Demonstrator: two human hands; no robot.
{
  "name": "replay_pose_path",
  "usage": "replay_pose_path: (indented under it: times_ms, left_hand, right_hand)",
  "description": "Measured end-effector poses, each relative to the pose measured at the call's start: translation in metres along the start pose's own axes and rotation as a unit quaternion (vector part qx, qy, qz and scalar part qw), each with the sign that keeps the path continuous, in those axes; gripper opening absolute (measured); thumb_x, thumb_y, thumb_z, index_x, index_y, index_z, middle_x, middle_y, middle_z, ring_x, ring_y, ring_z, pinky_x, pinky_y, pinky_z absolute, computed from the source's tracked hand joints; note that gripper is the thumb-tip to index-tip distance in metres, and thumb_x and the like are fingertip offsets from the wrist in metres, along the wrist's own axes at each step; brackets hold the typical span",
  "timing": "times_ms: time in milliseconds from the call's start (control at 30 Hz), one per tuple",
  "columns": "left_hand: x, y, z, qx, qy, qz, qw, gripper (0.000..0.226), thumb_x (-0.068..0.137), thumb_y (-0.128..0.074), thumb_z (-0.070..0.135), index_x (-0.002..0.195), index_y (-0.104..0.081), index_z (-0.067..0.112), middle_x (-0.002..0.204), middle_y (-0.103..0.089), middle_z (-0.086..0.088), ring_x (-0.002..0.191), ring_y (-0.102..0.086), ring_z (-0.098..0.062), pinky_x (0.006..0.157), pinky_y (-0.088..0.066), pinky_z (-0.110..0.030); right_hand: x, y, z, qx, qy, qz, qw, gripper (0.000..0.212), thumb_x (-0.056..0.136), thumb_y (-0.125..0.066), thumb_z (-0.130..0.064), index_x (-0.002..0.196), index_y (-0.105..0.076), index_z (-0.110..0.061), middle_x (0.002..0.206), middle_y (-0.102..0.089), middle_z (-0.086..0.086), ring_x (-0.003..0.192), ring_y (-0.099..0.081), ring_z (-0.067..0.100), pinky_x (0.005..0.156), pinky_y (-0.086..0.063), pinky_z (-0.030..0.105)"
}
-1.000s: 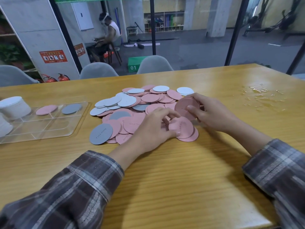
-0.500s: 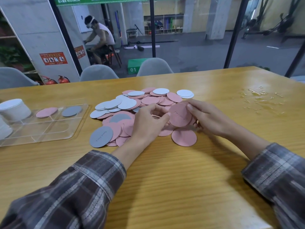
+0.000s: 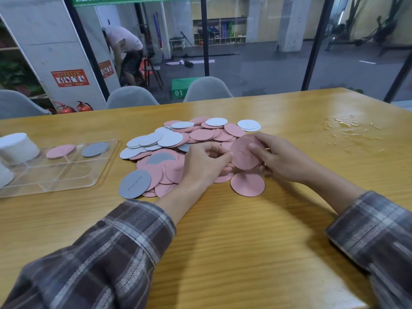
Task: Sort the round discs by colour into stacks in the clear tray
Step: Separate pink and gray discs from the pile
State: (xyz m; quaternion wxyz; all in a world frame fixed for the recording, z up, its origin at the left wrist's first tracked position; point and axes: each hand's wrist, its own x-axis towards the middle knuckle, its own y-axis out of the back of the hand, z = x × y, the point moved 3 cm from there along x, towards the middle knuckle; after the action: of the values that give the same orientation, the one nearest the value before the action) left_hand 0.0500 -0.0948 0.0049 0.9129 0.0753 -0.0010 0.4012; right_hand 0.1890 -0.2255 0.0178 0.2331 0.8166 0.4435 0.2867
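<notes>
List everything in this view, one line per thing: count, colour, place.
table: one, yellow-brown wood, fills the foreground
clear tray: one, transparent, on the table's left
pink disc in tray: one, pink, far compartment
grey disc in tray: one, grey, compartment to its right
white stack: one, white, tray's left end
disc pile: many, pink, white and grey, table centre
loose pink disc: one, pink, pile's near right edge
clear scraps: several, shiny, table's far right
chairs: three, grey, behind the table
fire extinguishers: two, red, floor behind
green box: one, marked 01, between chairs
person: one, background, bent over
held pink discs: a few, pink, in the right hand
left hand: fingers curled at the held discs' edge
right hand: grips the held discs
</notes>
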Motion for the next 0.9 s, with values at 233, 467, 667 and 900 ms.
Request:
replay_pose_path:
  times_ms: [233, 467, 667, 900]
  left_hand:
    - [-0.004, -0.001, 0.003, 0.011, -0.031, -0.012, 0.999, 0.012, 0.085, -0.083, 0.009, 0.091, -0.074, 0.004, 0.072, -0.077, -0.004, 0.067, -0.078, -0.020, 0.065, -0.065, -0.031]
    - [-0.009, 0.000, -0.005, 0.314, -0.211, -0.100, 0.920, 0.030, 0.076, -0.088, 0.046, 0.095, -0.076, 0.026, 0.089, -0.064, 0.011, 0.077, -0.055, 0.002, 0.071, -0.043, -0.016]
    - [-0.015, 0.002, -0.004, 0.324, -0.217, -0.164, 0.906, 0.028, 0.081, -0.085, 0.045, 0.104, -0.079, 0.030, 0.095, -0.057, 0.014, 0.086, -0.052, 0.005, 0.078, -0.041, -0.013]
    - [-0.019, 0.005, 0.005, 0.197, -0.222, -0.122, 0.947, 0.018, 0.082, -0.086, 0.018, 0.093, -0.073, 0.023, 0.083, -0.069, 0.005, 0.067, -0.056, -0.011, 0.064, -0.044, -0.015]
  right_hand:
    - [-0.001, -0.001, 0.001, 0.000, 0.012, -0.011, 1.000, 0.010, 0.106, -0.051, -0.023, 0.106, -0.061, -0.027, 0.062, -0.059, -0.016, 0.055, -0.055, 0.010, 0.054, -0.044, 0.024]
    - [0.002, 0.007, 0.007, -0.078, 0.022, 0.041, 0.996, 0.025, 0.106, -0.051, -0.030, 0.128, -0.060, -0.023, 0.103, -0.070, -0.004, 0.089, -0.065, 0.017, 0.088, -0.052, 0.046]
    - [0.003, 0.007, 0.010, -0.100, 0.021, 0.051, 0.993, 0.026, 0.106, -0.051, -0.033, 0.128, -0.059, -0.022, 0.107, -0.071, -0.002, 0.096, -0.066, 0.021, 0.090, -0.052, 0.048]
    - [0.003, 0.007, 0.008, -0.096, 0.025, 0.045, 0.994, 0.024, 0.106, -0.050, -0.029, 0.127, -0.060, -0.023, 0.092, -0.068, -0.005, 0.077, -0.062, 0.014, 0.080, -0.053, 0.045]
